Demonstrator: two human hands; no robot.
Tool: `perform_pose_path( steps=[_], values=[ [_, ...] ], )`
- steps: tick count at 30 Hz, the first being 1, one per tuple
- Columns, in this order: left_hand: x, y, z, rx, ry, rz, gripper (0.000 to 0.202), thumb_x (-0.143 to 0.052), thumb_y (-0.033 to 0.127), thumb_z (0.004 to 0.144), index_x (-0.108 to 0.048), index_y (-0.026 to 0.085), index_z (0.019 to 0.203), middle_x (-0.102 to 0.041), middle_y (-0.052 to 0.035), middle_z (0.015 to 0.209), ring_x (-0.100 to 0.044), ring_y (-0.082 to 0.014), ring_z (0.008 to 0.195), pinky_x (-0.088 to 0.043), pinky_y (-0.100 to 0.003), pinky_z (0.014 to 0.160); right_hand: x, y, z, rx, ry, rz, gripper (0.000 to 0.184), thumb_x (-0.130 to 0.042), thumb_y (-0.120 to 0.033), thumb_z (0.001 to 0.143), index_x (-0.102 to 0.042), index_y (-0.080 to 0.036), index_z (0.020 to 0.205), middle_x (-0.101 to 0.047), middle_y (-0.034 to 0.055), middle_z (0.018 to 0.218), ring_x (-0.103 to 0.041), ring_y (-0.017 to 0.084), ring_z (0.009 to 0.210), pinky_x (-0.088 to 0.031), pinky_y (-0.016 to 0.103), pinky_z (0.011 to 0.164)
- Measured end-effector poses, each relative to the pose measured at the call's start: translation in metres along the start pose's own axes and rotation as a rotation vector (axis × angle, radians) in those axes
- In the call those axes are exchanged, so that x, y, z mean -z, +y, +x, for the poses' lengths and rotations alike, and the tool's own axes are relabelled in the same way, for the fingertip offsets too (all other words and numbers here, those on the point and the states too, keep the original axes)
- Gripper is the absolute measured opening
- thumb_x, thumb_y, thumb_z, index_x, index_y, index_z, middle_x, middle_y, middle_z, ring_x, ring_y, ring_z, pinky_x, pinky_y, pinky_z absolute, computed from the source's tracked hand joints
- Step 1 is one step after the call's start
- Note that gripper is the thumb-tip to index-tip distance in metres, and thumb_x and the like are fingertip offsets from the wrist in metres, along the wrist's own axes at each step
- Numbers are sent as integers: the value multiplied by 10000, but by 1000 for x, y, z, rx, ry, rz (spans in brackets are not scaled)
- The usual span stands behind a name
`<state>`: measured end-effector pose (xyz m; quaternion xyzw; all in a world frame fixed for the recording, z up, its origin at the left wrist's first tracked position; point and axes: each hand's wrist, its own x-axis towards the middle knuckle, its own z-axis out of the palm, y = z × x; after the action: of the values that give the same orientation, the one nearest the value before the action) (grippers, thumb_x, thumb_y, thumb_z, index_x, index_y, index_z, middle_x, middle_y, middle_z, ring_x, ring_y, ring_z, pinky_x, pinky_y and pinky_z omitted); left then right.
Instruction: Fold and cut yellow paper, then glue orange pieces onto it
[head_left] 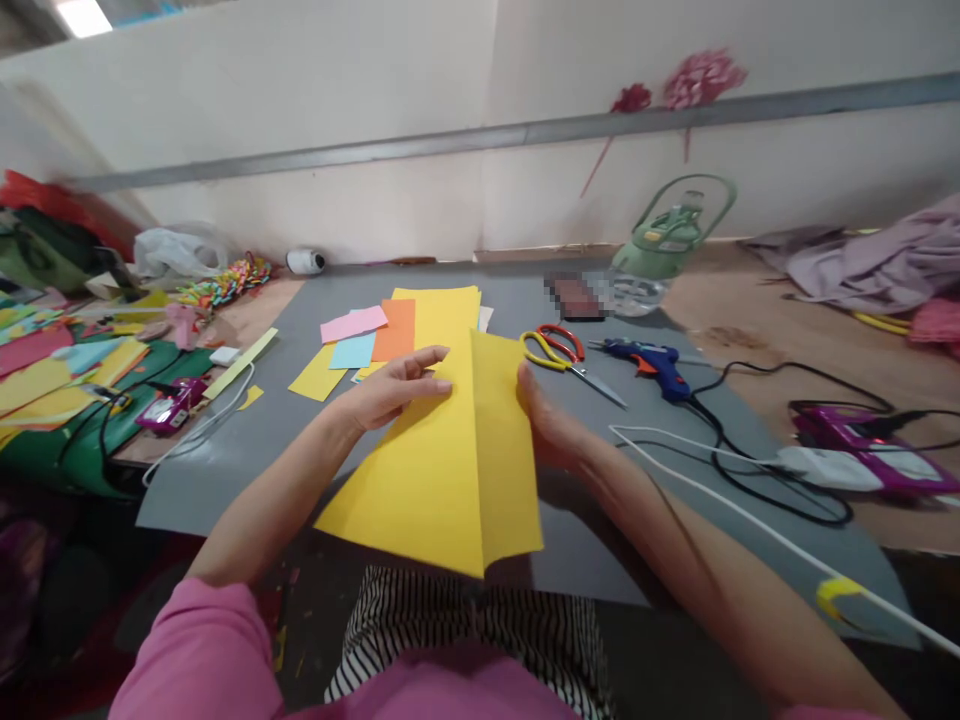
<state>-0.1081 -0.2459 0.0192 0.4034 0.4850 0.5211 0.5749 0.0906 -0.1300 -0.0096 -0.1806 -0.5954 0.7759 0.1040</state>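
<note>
A large yellow paper sheet (450,470) with a raised fold down its middle is held above the grey mat (247,440). My left hand (390,388) rests on the sheet's upper left, fingers stretched toward the fold. On the sheet's right edge my right hand (544,415) grips the paper, thumb on top and fingers hidden beneath.
Pink, blue, orange and yellow paper pieces (390,330) lie beyond the sheet. Yellow-and-red scissors (559,352) and a blue glue gun (652,362) with black cord sit to the right. A purple tool (862,440), white cable (735,510), green jug (667,235) and left-side paper clutter (60,370) surround the mat.
</note>
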Motion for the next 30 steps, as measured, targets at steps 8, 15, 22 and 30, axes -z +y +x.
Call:
perform_pose_path(
  steps=[8, 15, 22, 30],
  values=[
    [18, -31, 11, 134, 212, 204, 482, -766, 368, 759, -581, 253, 1188, -707, -10, 919, -707, -183, 819, -540, -285, 689, 32, 6, 14, 117, 399, -816, 402, -483, -403, 952, -571, -182, 1276, -736, 122, 1089, -705, 236, 914, -571, 397, 797],
    [21, -29, -2, 231, 310, 237, 503, -689, 386, 808, -544, 252, 1270, -710, -52, 1083, -714, -194, 871, -563, -297, 708, 70, -16, 40, 38, 763, -1332, 411, -402, -148, 921, -563, -59, 1288, -517, 266, 1398, -411, 372, 1328, -292, 516, 1089],
    [31, -36, -31, 267, 323, 108, 625, -774, 440, 751, -516, 261, 1291, -719, -62, 1150, -734, -208, 908, -590, -282, 719, 66, -13, 49, -140, 762, -1639, 317, -448, -205, 989, -617, -136, 1249, -632, 182, 1269, -550, 286, 1197, -420, 435, 1014],
    [29, -46, -31, 276, 291, 109, 647, -810, 479, 700, -522, 269, 1240, -740, -64, 1126, -752, -251, 900, -617, -324, 721, 55, -7, 51, -306, 785, -1757, 382, -619, -381, 950, -589, -182, 1275, -611, 98, 1285, -631, 232, 1087, -553, 457, 904]
  ],
)
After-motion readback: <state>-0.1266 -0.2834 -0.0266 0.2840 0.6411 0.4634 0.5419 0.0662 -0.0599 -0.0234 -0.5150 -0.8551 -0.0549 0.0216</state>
